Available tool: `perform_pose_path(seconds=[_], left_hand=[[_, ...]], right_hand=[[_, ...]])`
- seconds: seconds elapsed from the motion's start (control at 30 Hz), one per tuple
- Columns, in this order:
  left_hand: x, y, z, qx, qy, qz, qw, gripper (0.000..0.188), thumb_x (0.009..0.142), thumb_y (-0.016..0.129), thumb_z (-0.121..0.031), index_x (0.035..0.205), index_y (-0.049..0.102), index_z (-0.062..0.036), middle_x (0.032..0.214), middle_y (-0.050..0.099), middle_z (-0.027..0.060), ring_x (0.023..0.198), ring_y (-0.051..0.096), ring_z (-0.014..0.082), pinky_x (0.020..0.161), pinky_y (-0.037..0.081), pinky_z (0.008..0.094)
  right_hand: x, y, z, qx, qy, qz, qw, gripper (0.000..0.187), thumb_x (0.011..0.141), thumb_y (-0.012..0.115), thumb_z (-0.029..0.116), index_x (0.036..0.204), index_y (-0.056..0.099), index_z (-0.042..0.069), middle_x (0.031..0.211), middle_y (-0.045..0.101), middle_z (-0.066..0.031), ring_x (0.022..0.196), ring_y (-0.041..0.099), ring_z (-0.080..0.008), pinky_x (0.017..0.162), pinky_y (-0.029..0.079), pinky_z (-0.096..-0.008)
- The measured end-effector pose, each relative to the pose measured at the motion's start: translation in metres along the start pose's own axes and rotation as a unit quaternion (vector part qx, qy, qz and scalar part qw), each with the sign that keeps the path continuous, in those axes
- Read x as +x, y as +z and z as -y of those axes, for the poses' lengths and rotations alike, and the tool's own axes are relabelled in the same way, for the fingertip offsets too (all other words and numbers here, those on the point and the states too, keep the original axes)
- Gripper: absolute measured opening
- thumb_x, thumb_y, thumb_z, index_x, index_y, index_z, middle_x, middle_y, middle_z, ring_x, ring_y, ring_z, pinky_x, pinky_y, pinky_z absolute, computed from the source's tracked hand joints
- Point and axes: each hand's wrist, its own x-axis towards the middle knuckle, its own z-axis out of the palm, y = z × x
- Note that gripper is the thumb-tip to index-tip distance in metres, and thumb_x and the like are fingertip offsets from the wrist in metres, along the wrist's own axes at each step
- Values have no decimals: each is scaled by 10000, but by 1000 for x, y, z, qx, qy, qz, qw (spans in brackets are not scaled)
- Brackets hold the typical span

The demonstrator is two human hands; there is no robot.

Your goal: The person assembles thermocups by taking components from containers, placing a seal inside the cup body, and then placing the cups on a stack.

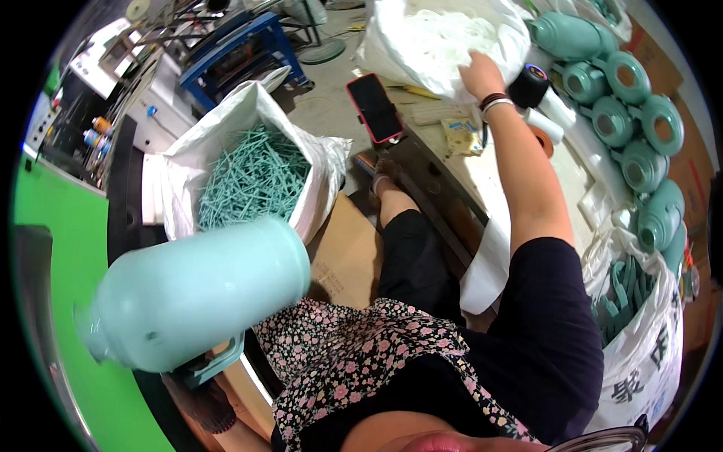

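Note:
My left hand (203, 405), in a dark glove, is closed at the handle (218, 363) of a pale teal thermos flask shell (203, 290). The shell lies tilted on its side in the air at the lower left, partly hiding the fingers. Farther off, my bare right hand (482, 77) reaches into a white plastic bag (380, 45) full of translucent white rings (440, 38). Its fingers are bent together at the rings; what they pinch is too small to make out. Bracelets circle that wrist.
A white sack (316, 177) of thin teal plastic strips (252, 177) stands left of my legs. On the bench (482, 177) lie a phone (374, 108) and a small yellow packet (461, 137). Teal flask parts (644, 166) pile up at right, above a sack (648, 354) of teal handles.

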Motion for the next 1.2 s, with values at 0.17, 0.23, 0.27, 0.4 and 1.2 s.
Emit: perform_pose_path(seconds=[0.17, 0.23, 0.27, 0.4, 1.2], left_hand=[[-4, 28, -12, 126, 83, 9, 988, 404, 935, 532, -291, 1221, 486, -8, 1139, 562, 103, 1049, 536, 231, 932, 417, 385], [-14, 38, -15, 163, 89, -7, 983, 424, 881, 608, -335, 1132, 513, -7, 1042, 579, 87, 968, 551, 207, 871, 434, 364], [-16, 51, -16, 183, 89, -12, 979, 438, 854, 646, -357, 1087, 527, -6, 993, 588, 80, 928, 559, 195, 841, 442, 354], [-38, 43, -12, 368, 86, 19, 926, 435, 773, 726, -340, 1028, 582, -18, 928, 584, 66, 851, 563, 181, 775, 457, 333], [3, 117, -82, 503, 401, 468, 606, 631, 505, 872, -368, 1013, 644, -71, 1034, 620, 122, 930, 610, 327, 801, 487, 424]], right_hand=[[-1, -21, 38, 53, 59, 69, 994, 290, 783, 588, 277, 951, 644, 47, 938, 676, -185, 901, 632, -361, 790, 490, -434], [-21, -43, 64, 210, 37, -26, 977, 265, 793, 662, 270, 917, 628, 39, 823, 668, -138, 766, 640, -283, 687, 489, -381], [-36, -54, 81, 288, 27, -52, 956, 268, 794, 692, 265, 909, 621, 34, 779, 659, -112, 714, 639, -232, 650, 486, -350], [-160, -87, 197, 577, -20, 161, 801, 127, 843, 702, 120, 887, 615, 39, 783, 640, -3, 715, 581, -66, 629, 474, -237], [-232, -266, 268, 431, -441, 424, 663, 164, 805, 705, 74, 959, 672, 26, 889, 559, -95, 734, 555, -206, 655, 447, -307]])
